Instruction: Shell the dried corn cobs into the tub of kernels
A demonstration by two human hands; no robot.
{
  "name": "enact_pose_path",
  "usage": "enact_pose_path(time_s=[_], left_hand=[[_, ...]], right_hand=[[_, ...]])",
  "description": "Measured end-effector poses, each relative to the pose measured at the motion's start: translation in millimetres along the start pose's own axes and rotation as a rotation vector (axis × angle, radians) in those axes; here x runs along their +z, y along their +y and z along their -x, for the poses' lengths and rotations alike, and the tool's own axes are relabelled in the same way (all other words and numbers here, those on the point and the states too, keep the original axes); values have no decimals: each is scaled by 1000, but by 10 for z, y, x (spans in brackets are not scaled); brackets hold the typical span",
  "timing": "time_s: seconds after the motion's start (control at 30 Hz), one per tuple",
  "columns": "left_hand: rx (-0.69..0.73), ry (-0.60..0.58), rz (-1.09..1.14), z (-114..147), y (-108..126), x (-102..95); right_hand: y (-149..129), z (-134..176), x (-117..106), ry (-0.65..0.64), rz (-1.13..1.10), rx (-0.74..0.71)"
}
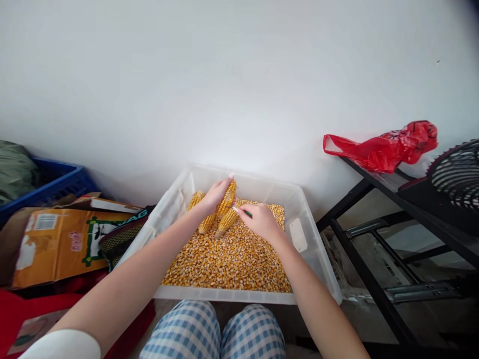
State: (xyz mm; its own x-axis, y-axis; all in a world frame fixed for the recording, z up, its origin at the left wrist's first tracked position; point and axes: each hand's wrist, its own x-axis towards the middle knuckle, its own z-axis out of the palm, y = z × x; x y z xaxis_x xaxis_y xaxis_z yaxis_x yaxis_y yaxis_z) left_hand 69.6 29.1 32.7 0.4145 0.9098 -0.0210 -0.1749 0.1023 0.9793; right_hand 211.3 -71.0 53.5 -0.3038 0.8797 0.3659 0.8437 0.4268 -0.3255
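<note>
My left hand is closed around an ear of corn, tilted upward above a clear plastic bin. Close beside it, my right hand is closed on a thin tool with a green part; its tip is at the ear and too small to make out. Loose corn kernels cover the bin's floor in a thick layer. More ears lie on the kernels under my hands, one corn cob pointing toward me and another cob partly behind my left hand.
The bin stands against a white wall, just beyond my knees. On the left are a cardboard box, a mesh bag and a blue crate. On the right, a black metal frame carries a red plastic bag and a fan.
</note>
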Motion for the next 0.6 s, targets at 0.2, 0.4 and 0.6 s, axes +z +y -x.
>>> enact_pose_path(time_s=[0.2,0.4,0.6], left_hand=[[-3,75,41,-11,2,10],[-4,168,44,-19,-6,31],[56,194,-81,17,-35,74]], right_hand=[[-15,-15,81,42,112,-12],[-136,-16,204,66,280,48],[-154,-19,216,8,269,68]])
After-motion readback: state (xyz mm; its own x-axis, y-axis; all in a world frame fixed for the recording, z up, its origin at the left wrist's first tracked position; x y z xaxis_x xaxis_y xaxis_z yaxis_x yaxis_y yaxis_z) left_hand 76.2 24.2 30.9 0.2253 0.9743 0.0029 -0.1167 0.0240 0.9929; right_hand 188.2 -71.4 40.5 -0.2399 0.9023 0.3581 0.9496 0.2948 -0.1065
